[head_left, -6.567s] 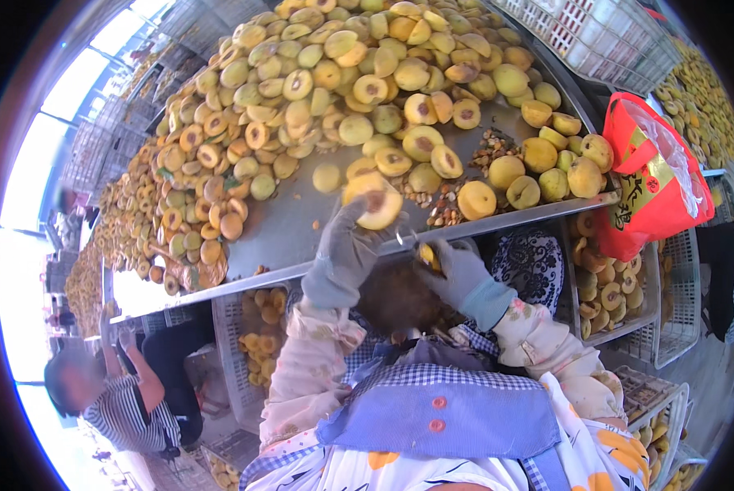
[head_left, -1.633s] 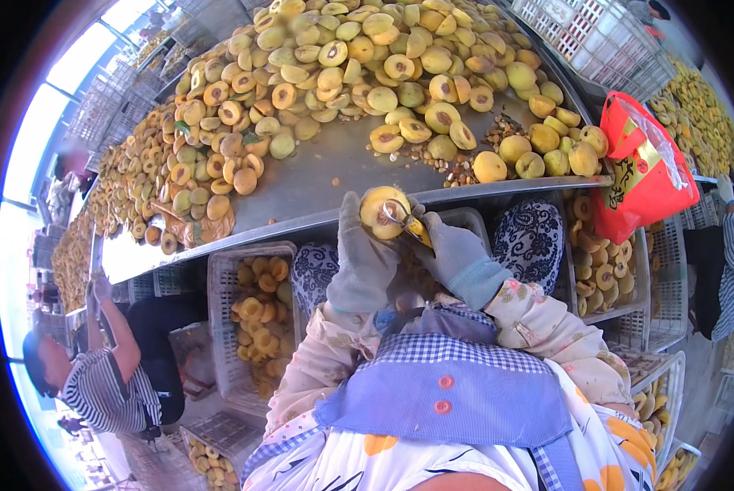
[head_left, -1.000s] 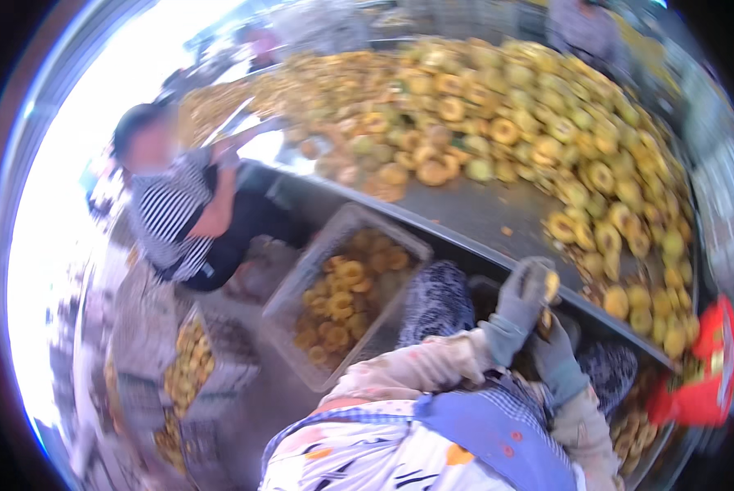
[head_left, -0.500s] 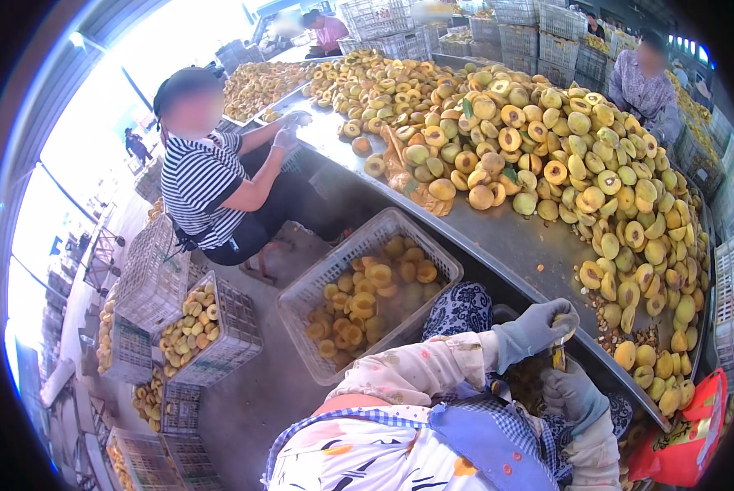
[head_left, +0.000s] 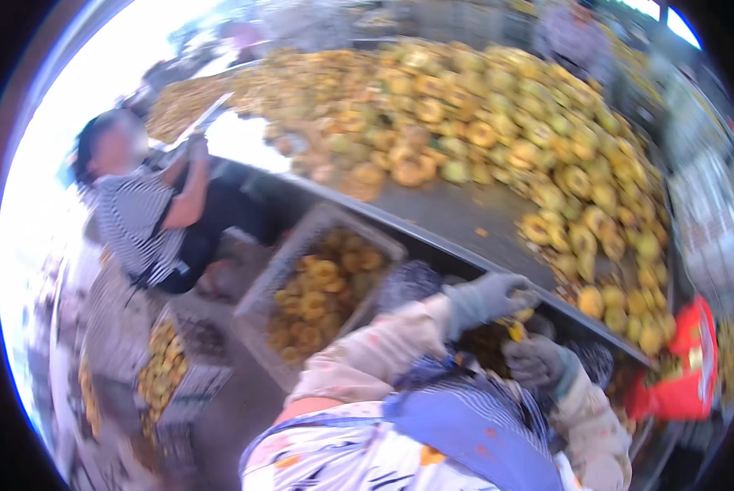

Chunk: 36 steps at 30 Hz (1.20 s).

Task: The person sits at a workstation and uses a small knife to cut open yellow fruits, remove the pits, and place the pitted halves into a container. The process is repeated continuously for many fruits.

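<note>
Though it's blurred, yellow fruit (head_left: 525, 314) at lower right is pinched by left hand (head_left: 494, 298); right hand (head_left: 537, 362): can't tell grip.

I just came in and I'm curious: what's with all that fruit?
The person's gloved left hand and gloved right hand are close together by a metal table, with a small yellow thing between them, too blurred to name. A fruit heap lies on the table, a crate holds more, and another person sits on the left.
</note>
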Each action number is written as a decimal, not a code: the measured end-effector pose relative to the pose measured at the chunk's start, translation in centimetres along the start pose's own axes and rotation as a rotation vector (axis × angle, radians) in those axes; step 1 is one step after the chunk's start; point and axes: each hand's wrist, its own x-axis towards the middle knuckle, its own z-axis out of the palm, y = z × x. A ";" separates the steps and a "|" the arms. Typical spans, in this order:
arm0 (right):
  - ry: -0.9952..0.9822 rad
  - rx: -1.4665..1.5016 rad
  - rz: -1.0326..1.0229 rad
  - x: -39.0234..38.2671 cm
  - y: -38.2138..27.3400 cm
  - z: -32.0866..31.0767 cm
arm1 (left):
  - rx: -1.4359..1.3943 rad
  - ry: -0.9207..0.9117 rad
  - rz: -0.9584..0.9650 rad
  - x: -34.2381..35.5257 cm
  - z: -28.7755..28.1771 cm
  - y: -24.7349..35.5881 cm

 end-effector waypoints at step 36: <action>1.133 -1.374 -0.264 1.4 2.0 -10.6 | 0.325 0.374 -0.322 18.3 -0.4 -6.9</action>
